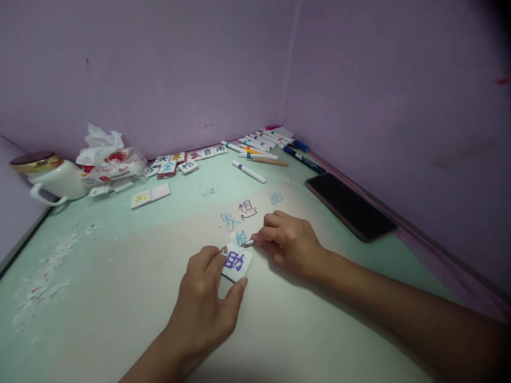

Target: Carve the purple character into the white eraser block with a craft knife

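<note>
A small white square tile (pixel 238 262) with a purple written character lies on the table in front of me. My left hand (pixel 211 290) grips it, fingers at its far left edge and thumb at its near right corner. From the closed fingers of my right hand (pixel 289 242) a small silver blade (pixel 248 243) sticks out, its tip at the tile's far edge. The rest of that tool is hidden in the hand. Just beyond, blue and purple characters (pixel 246 208) are written on the tabletop.
Several lettered tiles (pixel 187 167) lie by the back wall, two more tiles (pixel 150 195) nearer. Markers (pixel 249 172) and a dark phone (pixel 351 206) are at the right. A tissue pack (pixel 114 167), a white mug (pixel 59 183) and white scraps (pixel 43 284) are at the left.
</note>
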The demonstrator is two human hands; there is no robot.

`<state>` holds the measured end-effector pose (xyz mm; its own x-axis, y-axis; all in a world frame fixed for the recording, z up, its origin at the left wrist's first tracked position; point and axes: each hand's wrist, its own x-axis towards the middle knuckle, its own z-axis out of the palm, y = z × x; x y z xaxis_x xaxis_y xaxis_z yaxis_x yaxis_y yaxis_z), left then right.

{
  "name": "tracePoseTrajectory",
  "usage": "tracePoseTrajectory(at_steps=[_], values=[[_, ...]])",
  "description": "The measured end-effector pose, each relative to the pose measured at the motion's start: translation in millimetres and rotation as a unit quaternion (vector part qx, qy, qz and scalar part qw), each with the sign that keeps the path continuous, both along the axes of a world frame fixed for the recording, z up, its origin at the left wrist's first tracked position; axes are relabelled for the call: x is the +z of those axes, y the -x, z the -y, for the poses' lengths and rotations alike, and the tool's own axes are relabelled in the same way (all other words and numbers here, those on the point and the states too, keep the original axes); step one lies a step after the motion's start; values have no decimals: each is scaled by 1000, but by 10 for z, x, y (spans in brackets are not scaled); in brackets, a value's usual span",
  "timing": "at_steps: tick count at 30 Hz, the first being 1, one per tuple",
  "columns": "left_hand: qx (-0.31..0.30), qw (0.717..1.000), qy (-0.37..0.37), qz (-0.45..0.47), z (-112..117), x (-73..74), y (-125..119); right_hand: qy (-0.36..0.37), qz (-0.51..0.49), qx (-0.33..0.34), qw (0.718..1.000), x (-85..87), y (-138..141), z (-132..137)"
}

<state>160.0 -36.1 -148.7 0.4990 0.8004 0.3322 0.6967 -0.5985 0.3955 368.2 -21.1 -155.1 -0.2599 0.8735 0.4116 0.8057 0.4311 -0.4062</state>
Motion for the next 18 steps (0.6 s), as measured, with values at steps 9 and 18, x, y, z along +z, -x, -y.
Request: tracePoseTrajectory(at_steps=[9,18], values=[[25,999,-23,-11,-1,-9,-25,-32,18,-52,998,-17,107,146],[33,999,-38,-16,0,-20,-45,-74,36,-90,993,-51,186,183]])
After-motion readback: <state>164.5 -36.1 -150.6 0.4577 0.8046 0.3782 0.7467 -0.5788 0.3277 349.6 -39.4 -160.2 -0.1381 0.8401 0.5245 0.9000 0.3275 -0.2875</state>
